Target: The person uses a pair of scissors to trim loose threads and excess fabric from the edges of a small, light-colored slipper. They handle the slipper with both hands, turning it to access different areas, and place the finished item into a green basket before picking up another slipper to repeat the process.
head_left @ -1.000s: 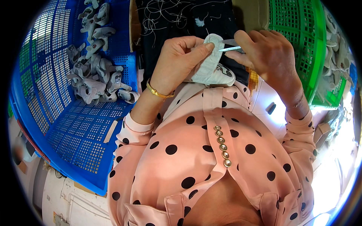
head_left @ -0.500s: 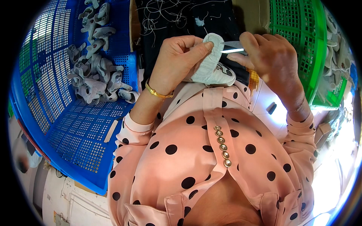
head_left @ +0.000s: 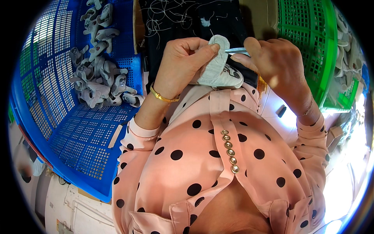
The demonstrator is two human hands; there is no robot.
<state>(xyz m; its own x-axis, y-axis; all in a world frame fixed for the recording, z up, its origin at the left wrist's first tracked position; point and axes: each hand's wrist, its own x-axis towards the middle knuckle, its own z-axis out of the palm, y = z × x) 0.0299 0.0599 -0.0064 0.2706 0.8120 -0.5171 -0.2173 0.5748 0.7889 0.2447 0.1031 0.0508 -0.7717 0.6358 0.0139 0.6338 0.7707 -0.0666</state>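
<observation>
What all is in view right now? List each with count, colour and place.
Fabric shoe piece: 1, pale grey, in left hand
Bladed tool: 1, silver, in right hand
Blue basket: 1, blue, left
Shoe-piece pile: many, grey, in that basket
Strip: 1, pale, same basket
Green basket: 1, green, right
More pieces: several, grey, far right
Dark cloth: 1, black, top centre
Loose threads: many, white, on it
Cardboard: count unclear, brown, beside cloth
Dotted shirt: 1, pink and black, worn
Left hand: 1, bare, centre
Right hand: 1, bare, right of centre
</observation>
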